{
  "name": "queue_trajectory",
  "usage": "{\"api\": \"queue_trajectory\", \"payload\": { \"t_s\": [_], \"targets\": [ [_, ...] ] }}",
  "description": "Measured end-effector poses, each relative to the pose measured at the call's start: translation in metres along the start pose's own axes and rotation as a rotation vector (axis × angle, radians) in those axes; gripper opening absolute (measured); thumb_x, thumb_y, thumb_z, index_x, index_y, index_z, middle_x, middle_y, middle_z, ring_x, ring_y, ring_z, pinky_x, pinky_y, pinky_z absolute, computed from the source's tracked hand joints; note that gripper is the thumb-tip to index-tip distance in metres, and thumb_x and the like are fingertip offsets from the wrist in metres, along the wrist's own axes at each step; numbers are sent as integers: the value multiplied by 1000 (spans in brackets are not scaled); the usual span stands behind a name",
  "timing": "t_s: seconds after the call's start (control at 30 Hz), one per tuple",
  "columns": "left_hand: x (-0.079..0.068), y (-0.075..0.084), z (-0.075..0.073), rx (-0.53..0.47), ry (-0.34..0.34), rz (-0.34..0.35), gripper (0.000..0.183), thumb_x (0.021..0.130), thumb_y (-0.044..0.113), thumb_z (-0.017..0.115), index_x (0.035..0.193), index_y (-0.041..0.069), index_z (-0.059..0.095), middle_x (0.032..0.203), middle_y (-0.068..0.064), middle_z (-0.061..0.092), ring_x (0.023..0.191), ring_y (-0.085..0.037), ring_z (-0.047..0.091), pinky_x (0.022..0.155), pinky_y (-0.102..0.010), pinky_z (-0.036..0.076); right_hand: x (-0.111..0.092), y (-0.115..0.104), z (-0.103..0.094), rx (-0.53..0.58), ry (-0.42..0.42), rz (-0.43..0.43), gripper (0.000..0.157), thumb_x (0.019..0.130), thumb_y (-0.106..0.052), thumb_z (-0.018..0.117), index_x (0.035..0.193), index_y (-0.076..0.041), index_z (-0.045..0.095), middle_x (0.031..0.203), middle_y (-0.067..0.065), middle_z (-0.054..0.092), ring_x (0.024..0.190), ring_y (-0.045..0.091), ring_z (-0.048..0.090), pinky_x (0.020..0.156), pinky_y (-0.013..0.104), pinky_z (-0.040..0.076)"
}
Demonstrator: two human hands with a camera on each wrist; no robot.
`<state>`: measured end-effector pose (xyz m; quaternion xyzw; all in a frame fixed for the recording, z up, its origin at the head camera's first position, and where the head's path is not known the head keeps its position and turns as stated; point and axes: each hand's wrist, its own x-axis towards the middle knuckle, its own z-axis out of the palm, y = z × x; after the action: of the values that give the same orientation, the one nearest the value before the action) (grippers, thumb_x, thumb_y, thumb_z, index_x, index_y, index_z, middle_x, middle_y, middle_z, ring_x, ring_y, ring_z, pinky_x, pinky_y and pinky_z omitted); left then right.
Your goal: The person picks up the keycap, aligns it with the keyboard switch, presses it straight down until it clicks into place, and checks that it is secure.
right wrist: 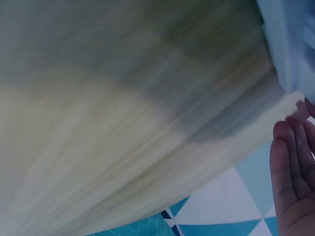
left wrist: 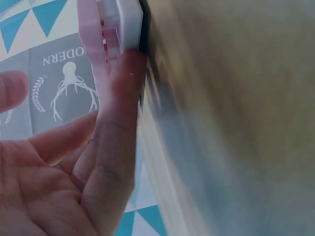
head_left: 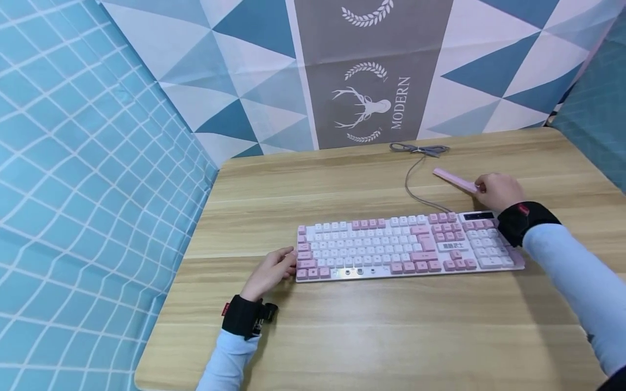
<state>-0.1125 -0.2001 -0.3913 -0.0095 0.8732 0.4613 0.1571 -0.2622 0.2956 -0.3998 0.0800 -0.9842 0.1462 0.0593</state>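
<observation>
Pink strip [head_left: 455, 180], pinched by one end in our right hand [head_left: 501, 191], could swing or slip, we judge, because its far length goes unsupported; our right wristband [head_left: 519, 227], over the number pad [head_left: 486, 245], might bump it if lowered; the strip's long axis slants forward and leftward from that hand, free end towards the bundled cable [head_left: 426, 150]; the pink-and-white keyboard [head_left: 364, 248] runs lengthwise between our hands, our left hand [head_left: 270, 271], thumb apart, touching its left end.
</observation>
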Motion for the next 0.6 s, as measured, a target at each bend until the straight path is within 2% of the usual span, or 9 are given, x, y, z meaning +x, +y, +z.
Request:
{"api": "queue_trajectory", "payload": {
  "t_s": [0.1,0.2,0.27,0.37,0.43,0.5,0.6],
  "targets": [
    [1,4,-2,112,72,15,53,102,28,44,139,-9,43,115,-25,68,93,-25,70,79,-34,55,-9,-8,-8,66,31,-7,25,83,-2,61,101,15,65,88,31,65,76,37,60,67,45,45],
    [1,13,-2,235,199,80,48,99,29,50,135,-4,52,110,-20,71,91,-26,71,83,-39,55,-20,-26,-17,158,56,-61,24,82,0,64,101,15,66,87,30,68,74,35,63,61,31,44],
    [1,22,0,312,274,176,45,97,27,55,130,-3,57,107,-19,71,90,-28,71,82,-42,56,-30,-45,-22,222,45,-120,24,82,1,66,102,13,67,87,28,69,74,32,65,59,22,43],
    [0,42,10,443,355,355,39,91,23,64,123,-1,63,102,-19,71,84,-27,72,75,-40,58,-49,-83,-18,268,32,-277,23,78,5,69,101,9,69,86,22,71,73,27,66,60,20,50],
    [1,56,19,546,365,460,38,88,24,68,119,2,66,100,-17,71,79,-24,71,68,-36,58,-63,-110,-10,257,24,-402,23,76,4,72,99,4,71,88,17,72,76,23,67,64,24,54],
    [2,68,29,643,350,538,37,85,27,72,115,6,69,98,-14,72,78,-22,70,64,-33,56,-77,-135,0,205,59,-533,22,73,2,74,95,0,72,87,11,73,76,20,67,65,30,56],
    [6,79,43,767,293,598,31,83,31,74,108,12,73,96,-7,73,79,-18,69,61,-31,54,-93,-161,12,159,83,-629,20,72,-1,76,91,-5,73,87,6,72,76,16,67,64,30,55]
  ]
}}
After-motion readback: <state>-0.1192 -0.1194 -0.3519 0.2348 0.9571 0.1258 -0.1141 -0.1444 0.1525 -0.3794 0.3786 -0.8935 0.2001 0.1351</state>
